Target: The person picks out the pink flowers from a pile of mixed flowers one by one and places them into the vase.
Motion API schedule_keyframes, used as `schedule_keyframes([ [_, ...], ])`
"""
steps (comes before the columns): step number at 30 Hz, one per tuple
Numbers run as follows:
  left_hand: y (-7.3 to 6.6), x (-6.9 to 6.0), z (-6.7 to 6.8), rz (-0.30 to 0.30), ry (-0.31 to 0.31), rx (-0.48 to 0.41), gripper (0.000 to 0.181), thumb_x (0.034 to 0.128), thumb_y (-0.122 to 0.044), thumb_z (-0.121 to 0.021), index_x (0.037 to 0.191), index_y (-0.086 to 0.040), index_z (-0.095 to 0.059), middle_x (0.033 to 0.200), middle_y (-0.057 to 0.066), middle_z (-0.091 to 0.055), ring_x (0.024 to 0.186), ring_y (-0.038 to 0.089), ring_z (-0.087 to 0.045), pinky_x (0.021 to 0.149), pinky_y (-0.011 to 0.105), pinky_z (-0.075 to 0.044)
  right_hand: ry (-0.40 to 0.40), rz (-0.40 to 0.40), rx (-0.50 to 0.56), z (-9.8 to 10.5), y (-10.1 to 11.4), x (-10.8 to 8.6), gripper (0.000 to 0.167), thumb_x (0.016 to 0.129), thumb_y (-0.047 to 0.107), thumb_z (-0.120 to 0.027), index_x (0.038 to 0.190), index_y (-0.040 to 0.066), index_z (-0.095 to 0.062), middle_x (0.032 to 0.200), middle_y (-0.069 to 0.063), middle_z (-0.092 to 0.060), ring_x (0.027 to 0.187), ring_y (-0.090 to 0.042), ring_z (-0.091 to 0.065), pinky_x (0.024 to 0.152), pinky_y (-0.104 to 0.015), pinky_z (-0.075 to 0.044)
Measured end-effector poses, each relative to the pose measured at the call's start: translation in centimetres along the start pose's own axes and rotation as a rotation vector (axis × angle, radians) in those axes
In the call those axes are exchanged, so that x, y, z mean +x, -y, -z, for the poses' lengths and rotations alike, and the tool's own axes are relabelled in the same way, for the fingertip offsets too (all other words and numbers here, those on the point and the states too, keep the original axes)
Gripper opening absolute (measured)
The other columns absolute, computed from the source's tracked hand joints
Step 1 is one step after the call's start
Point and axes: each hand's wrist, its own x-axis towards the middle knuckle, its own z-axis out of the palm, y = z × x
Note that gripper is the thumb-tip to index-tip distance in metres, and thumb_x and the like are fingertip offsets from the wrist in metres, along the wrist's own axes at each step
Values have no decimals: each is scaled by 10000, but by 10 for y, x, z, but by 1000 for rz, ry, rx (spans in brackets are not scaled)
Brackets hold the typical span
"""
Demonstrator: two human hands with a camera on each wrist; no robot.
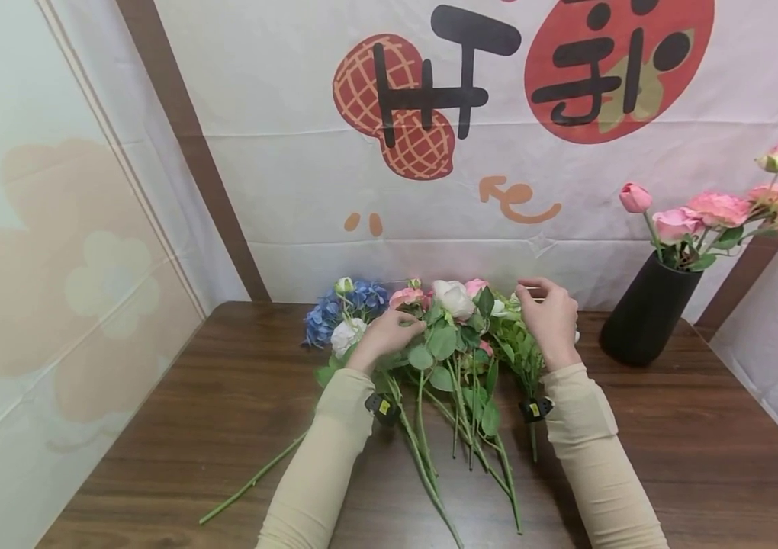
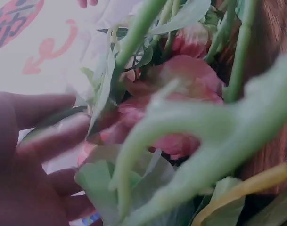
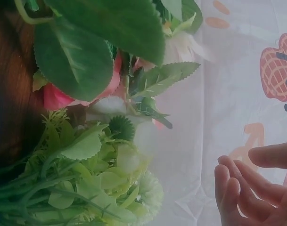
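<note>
A mixed pile of cut flowers lies on the table, with a white rose [image 1: 454, 299], pink blooms [image 2: 185, 77] and blue hydrangea [image 1: 323, 316] at the back. Long green stems [image 1: 423, 465] point toward me. My left hand [image 1: 389, 335] is at the left of the white rose, its fairly straight fingers [image 2: 53, 134] among leaves beside the pink blooms; no firm grip shows. Above the pale green flowers [image 3: 110, 179] on the right, my right hand [image 1: 550, 316] hovers with loosely bent fingers [image 3: 247, 188] and nothing between them. Leaves hide parts of the pink blooms.
A black vase [image 1: 650, 313] holding several pink flowers stands at the table's back right. One stem [image 1: 252, 480] sticks out to the left across the wooden table [image 1: 155, 450]. A printed cloth [image 1: 279, 191] hangs right behind the table.
</note>
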Motion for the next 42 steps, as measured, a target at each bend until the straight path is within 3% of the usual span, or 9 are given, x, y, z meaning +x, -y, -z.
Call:
schedule_keyframes([
  [4, 0, -1, 0, -19, 60, -39, 298, 970, -135, -450, 1110, -160, -711, 1187, 71, -653, 644, 139, -434, 612, 288, -380, 2, 1, -15, 1, -2, 0, 277, 926, 312, -559, 1121, 170, -696, 1013, -105, -722, 839, -275, -686, 670, -408, -506],
  [6, 0, -1, -1, -14, 60, -33, 356, 931, -42, -424, 1073, -157, -730, 1196, 77, -654, 585, 131, -342, 548, 264, -317, 5, 4, -25, 0, -3, 0, 283, 928, 326, -554, 1124, 178, -694, 1015, -101, -722, 823, -271, -684, 614, -370, -494],
  [13, -1, 0, -1, -22, -3, 86, 345, 771, 47, -493, 912, -129, -754, 1035, 49, -711, 875, 212, -592, 667, 270, -432, 19, 6, -24, 0, -5, 0, 301, 937, 348, -537, 1141, 184, -686, 1020, -102, -718, 787, -259, -680, 528, -293, -470],
  [19, -4, 9, 8, 21, -36, 238, 176, 784, 58, -536, 813, -54, -668, 835, 72, -662, 790, 238, -588, 691, 333, -473, 15, 9, -13, 1, -6, 0, 299, 936, 333, -535, 1141, 176, -685, 1014, -107, -719, 789, -257, -687, 524, -283, -474],
  [22, -4, 14, 13, 76, -76, 324, 74, 806, -30, -635, 873, -28, -667, 944, 141, -678, 858, 288, -624, 710, 381, -511, 13, 17, -12, 2, -5, 0, 298, 938, 326, -537, 1142, 168, -684, 1012, -115, -719, 789, -263, -685, 520, -283, -469],
  [24, -3, 17, 14, 105, -88, 364, 184, 792, -112, -708, 942, -14, -665, 1044, 186, -670, 930, 323, -630, 735, 406, -522, 16, 20, -16, 2, -5, 0, 303, 939, 332, -533, 1144, 165, -683, 1013, -117, -719, 794, -265, -684, 520, -285, -469],
  [28, -1, 23, 16, 156, -64, 405, 456, 728, -293, -814, 1050, -14, -653, 1131, 198, -644, 982, 341, -620, 751, 417, -525, 18, 7, -16, 2, -3, 0, 300, 934, 338, -536, 1137, 177, -686, 1017, -105, -720, 826, -259, -686, 536, -290, -471],
  [34, 1, 28, 13, 219, -8, 511, 492, 757, -330, -778, 1133, -44, -639, 1165, 177, -633, 996, 333, -617, 738, 456, -536, 30, -13, -17, 2, -4, -1, 301, 936, 351, -531, 1144, 195, -683, 1021, -86, -720, 828, -245, -686, 543, -292, -472],
  [42, -3, 39, 7, 93, 6, 324, 441, 734, -145, -725, 1154, -51, -629, 1190, 187, -618, 909, 303, -586, 693, 359, -486, 27, -13, -16, 3, -4, 0, 296, 933, 345, -537, 1145, 196, -682, 1018, -80, -721, 813, -243, -682, 535, -291, -465],
])
